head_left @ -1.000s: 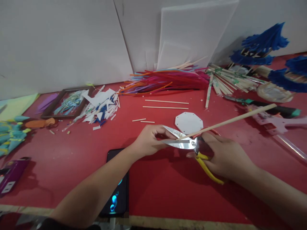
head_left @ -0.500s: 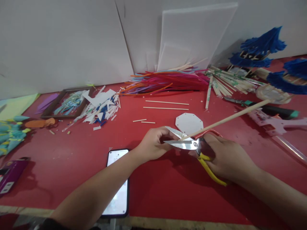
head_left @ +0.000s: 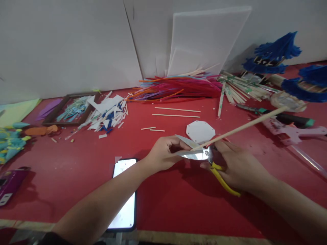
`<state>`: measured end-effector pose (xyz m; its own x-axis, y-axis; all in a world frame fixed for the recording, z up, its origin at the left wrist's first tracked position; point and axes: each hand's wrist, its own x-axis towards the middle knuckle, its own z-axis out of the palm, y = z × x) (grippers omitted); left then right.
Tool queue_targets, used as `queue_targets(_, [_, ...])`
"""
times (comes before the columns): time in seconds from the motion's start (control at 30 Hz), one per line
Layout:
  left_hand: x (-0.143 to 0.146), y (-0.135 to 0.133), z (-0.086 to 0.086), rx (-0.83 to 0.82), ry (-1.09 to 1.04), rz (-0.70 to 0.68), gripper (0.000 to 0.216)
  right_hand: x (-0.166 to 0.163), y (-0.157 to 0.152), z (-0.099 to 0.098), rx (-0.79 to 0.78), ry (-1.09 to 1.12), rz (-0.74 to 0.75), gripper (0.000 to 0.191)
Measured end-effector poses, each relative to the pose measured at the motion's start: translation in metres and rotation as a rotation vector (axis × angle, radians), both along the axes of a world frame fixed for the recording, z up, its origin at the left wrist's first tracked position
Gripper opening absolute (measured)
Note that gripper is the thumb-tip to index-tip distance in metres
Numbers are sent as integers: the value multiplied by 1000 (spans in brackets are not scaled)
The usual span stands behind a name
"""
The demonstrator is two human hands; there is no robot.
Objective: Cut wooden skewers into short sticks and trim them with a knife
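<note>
My right hand point(head_left: 232, 163) is closed around the yellow handles of the scissors point(head_left: 196, 154), whose blades point left and stand apart. Between the blades lies the near end of a long wooden stick point(head_left: 245, 127), which slants up to the right. My left hand point(head_left: 166, 153) pinches the stick's near end beside the blade tips; the fingertips are partly hidden. Just beyond the scissors a white octagonal card point(head_left: 200, 131) with small holes near its edge lies flat. Two long thin sticks point(head_left: 176, 115) and two short stick pieces point(head_left: 157, 130) rest to its left.
A lit phone point(head_left: 125, 204) lies by my left forearm. Pipe cleaners point(head_left: 184, 86), wrapped chopsticks point(head_left: 235, 90) and paper scraps point(head_left: 109, 115) line the back. At right are a pink glue gun point(head_left: 293, 131), a black-handled tool point(head_left: 288, 119) and blue fringed models point(head_left: 270, 58).
The scissor blades have closed slightly around the stick. Both hands stay nearly in place, and the view has shifted a little.
</note>
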<state>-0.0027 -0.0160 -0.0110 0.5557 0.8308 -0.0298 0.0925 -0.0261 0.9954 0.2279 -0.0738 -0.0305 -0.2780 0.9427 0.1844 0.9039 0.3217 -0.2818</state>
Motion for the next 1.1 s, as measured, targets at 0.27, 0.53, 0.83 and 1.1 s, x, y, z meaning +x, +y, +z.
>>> queue_targets(0.27, [2,1,6,-1,11,-35,6,-3,-2,11,-184,-179,-86,11])
queue_targets(0.53, [3,0,11,-172,-34,-25,11,-4,-1,15,-215,-162,-82,9])
queue_targets(0.83, [4,1,10,-243,-52,4,10,-6,2,18,-264,-211,-86,13])
queue_targets(1.1, [10,3,11,-459,-135,-16,13,-9,0,34,-388,-140,-90,8])
